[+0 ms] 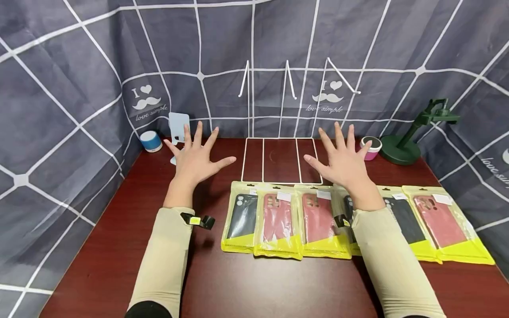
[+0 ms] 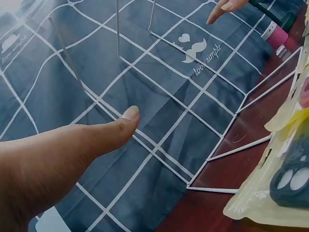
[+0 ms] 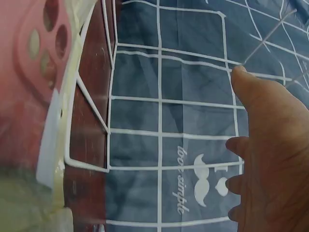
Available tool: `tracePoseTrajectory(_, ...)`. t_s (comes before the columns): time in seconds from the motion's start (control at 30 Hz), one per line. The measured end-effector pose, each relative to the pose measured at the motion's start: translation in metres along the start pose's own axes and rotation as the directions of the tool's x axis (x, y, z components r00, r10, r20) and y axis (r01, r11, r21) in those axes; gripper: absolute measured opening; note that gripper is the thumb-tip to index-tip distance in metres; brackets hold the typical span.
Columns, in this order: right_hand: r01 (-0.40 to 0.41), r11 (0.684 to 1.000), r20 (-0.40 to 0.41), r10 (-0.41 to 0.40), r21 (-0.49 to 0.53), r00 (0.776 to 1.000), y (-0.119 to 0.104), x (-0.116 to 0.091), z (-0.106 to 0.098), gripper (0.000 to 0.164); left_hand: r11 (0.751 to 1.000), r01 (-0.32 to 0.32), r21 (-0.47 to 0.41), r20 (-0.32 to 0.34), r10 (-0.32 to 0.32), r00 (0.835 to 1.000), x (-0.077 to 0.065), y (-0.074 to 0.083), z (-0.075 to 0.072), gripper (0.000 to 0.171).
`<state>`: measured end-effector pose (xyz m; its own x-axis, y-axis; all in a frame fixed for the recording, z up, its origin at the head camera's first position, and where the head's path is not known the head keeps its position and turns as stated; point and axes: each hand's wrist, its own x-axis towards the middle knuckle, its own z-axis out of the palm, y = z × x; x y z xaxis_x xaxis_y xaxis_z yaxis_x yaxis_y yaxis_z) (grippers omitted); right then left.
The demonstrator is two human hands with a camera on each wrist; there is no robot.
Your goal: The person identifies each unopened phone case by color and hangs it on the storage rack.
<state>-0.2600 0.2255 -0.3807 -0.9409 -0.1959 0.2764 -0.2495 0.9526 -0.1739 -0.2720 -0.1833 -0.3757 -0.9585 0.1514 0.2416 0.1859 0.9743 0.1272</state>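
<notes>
Both hands hover over the table with fingers spread, holding nothing. The left hand (image 1: 195, 161) is at the left of a white wire rack (image 1: 262, 161), its thumb (image 2: 111, 135) extended in the left wrist view. On the rack's right is the right hand (image 1: 343, 163), its wrist above the row of packaged phone cases. These lie side by side in clear yellow-edged bags: a dark case (image 1: 243, 216) at the left end, pink cases (image 1: 278, 218) beside it, and another pink case (image 1: 439, 221) at the right end. The right forearm partly hides a dark case among them.
Three upright prongs (image 1: 287, 79) rise from the rack at the back. A light blue phone stand (image 1: 179, 126) and a blue-and-white round tub (image 1: 151, 142) stand back left. Back right are a pink-and-white tub (image 1: 371, 150) and a dark green stand (image 1: 401, 148). Grid-patterned cloth (image 1: 222, 39) encloses the table.
</notes>
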Motion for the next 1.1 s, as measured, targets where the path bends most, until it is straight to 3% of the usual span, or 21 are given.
tracePoseTrajectory(0.07, 0.077, 0.995, -0.01, -0.077, 0.055, 0.997, -0.01, -0.001, 0.003, 0.088, 0.985, -0.037, -0.169, 0.043, 0.045, 0.998, 0.003, 0.001, 0.009, 0.1)
tracePoseTrajectory(0.1, 0.121, 0.988, -0.003, -0.121, 0.1, 0.993, -0.019, -0.002, 0.004, 0.084, 0.962, -0.043, -0.27, 0.079, 0.067, 0.995, 0.005, 0.003, 0.016, 0.096)
tracePoseTrajectory(0.17, 0.217, 0.953, 0.032, -0.228, 0.214, 0.973, -0.04, -0.005, 0.009, 0.072, 0.882, -0.042, -0.469, 0.146, 0.124, 0.982, 0.01, 0.007, 0.035, 0.088)
tracePoseTrajectory(0.23, 0.297, 0.9, 0.088, -0.34, 0.32, 0.936, -0.066, -0.008, 0.018, 0.061, 0.797, -0.013, -0.604, 0.197, 0.165, 0.967, 0.013, 0.013, 0.058, 0.075)
tracePoseTrajectory(0.27, 0.317, 0.878, 0.118, -0.379, 0.358, 0.918, -0.08, -0.008, 0.023, 0.057, 0.784, 0.003, -0.621, 0.212, 0.165, 0.963, 0.014, 0.015, 0.069, 0.069)
tracePoseTrajectory(0.37, 0.36, 0.851, 0.18, -0.451, 0.381, 0.875, -0.113, -0.004, 0.042, 0.047, 0.789, 0.019, -0.614, 0.214, 0.144, 0.966, 0.015, 0.02, 0.096, 0.054)
tracePoseTrajectory(0.53, 0.361, 0.901, 0.283, -0.421, 0.241, 0.862, -0.135, 0.0, 0.069, 0.05, 0.795, 0.011, -0.606, 0.176, 0.121, 0.977, 0.012, 0.027, 0.117, 0.05)
tracePoseTrajectory(0.67, 0.312, 0.926, 0.341, -0.369, 0.213, 0.865, -0.131, -0.008, 0.078, 0.067, 0.804, -0.007, -0.595, 0.179, 0.141, 0.974, 0.009, 0.032, 0.12, 0.05)
tracePoseTrajectory(0.77, 0.303, 0.925, 0.324, -0.367, 0.23, 0.872, -0.128, -0.011, 0.083, 0.069, 0.81, -0.007, -0.587, 0.176, 0.136, 0.975, 0.007, 0.033, 0.118, 0.049)
tracePoseTrajectory(0.97, 0.337, 0.898, 0.304, -0.417, 0.282, 0.857, -0.138, -0.004, 0.09, 0.049, 0.812, -0.015, -0.584, 0.143, 0.12, 0.982, 0.007, 0.02, 0.113, 0.048)
tracePoseTrajectory(1.1, 0.383, 0.863, 0.252, -0.472, 0.33, 0.845, -0.145, -0.002, 0.097, 0.03, 0.816, -0.017, -0.578, 0.15, 0.126, 0.981, 0.007, 0.01, 0.112, 0.047)
